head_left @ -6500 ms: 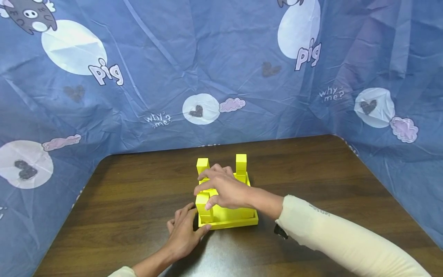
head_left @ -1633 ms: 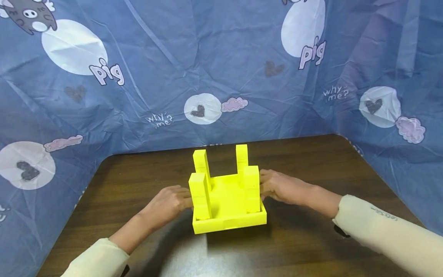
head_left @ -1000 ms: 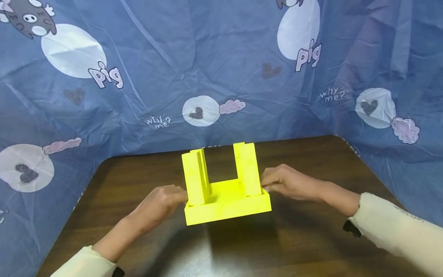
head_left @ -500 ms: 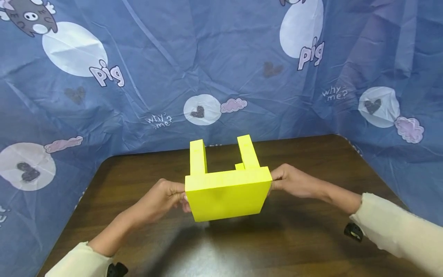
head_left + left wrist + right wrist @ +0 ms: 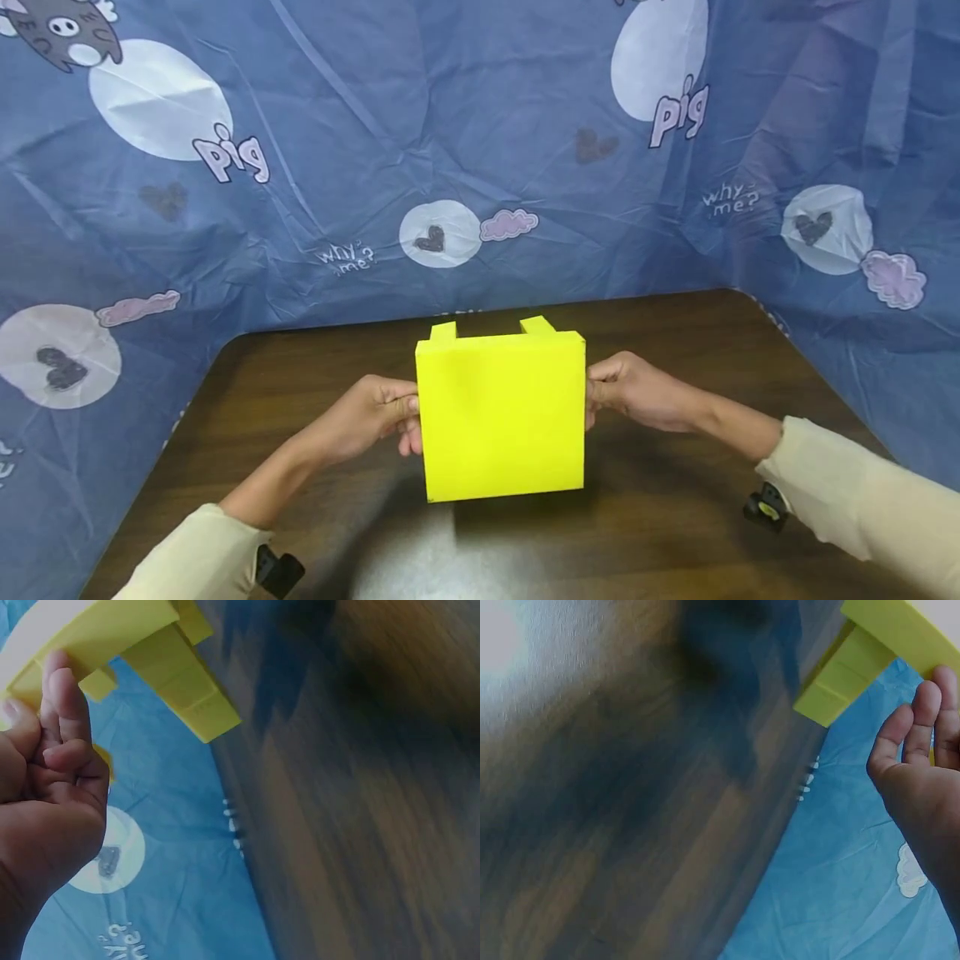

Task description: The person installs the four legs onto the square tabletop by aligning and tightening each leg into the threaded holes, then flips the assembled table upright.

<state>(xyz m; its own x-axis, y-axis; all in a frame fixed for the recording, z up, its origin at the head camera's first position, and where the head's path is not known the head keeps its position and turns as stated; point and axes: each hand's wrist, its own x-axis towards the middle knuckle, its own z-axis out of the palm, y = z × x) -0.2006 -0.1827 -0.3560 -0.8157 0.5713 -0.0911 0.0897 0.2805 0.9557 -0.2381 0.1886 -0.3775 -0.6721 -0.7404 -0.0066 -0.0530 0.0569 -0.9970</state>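
A bright yellow toy table point(image 5: 501, 417), a square slab with blocky legs, is held up over the wooden table in the head view. Its flat underside of the slab faces me, and the legs point away; two leg ends show above its upper edge. My left hand point(image 5: 378, 414) pinches the slab's left edge with thumb and fingers. Opposite it, my right hand point(image 5: 637, 390) grips the right edge. In the left wrist view a stacked-block leg point(image 5: 184, 686) juts from the slab beyond the fingers. Another leg point(image 5: 844, 675) shows likewise in the right wrist view.
The dark wooden table point(image 5: 300, 367) spreads beneath both hands, with a glare patch near the front. A blue printed cloth point(image 5: 480, 125) hangs behind it and along the sides. Black wrist devices sit at the cream sleeves point(image 5: 840, 492).
Earlier the toy table lay legs-up on the wood, the right hand over one leg. Both hands then took its sides, lifted it and tipped it, so the slab's flat face turned toward me.
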